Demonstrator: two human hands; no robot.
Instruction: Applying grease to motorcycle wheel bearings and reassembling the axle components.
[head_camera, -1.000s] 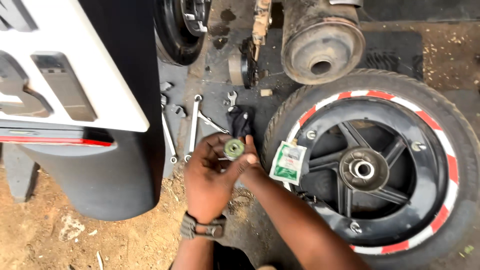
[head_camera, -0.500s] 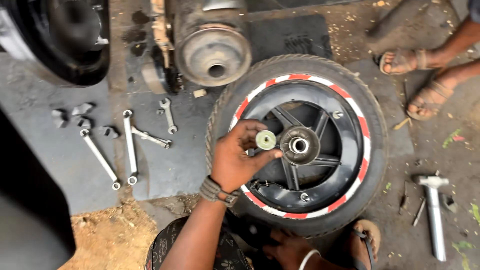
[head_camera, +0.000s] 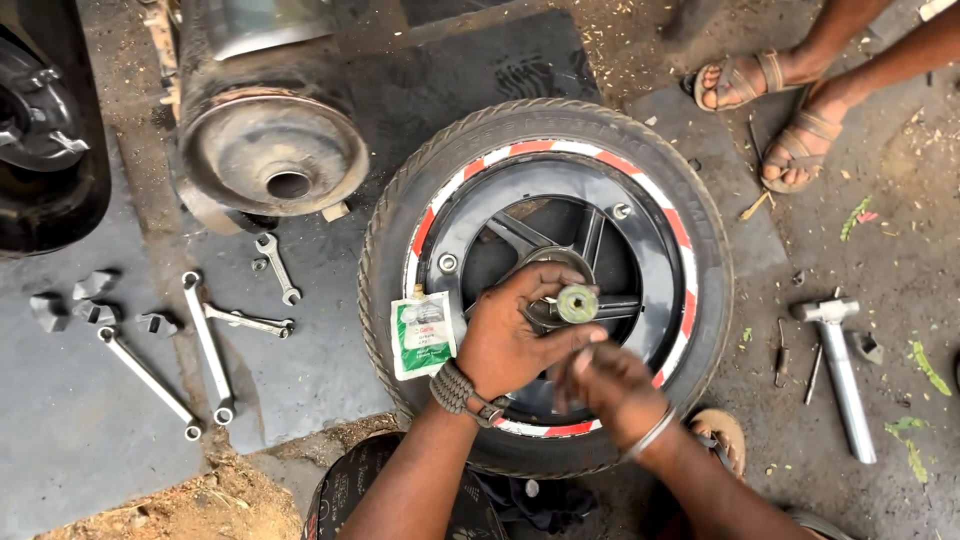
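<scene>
While one ribbed rubber wheel (head_camera: 545, 290) with a black spoked rim lies flat on the ground, the left hand (head_camera: 510, 340) pinches one small round greasy bearing (head_camera: 577, 303) above its hub; the blurred right hand (head_camera: 610, 385) hovers, grip unclear.

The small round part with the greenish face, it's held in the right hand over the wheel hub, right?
Not quite: the head view shows the left hand holding the small round part over the wheel hub. The right hand is just below it, blurred.
</scene>
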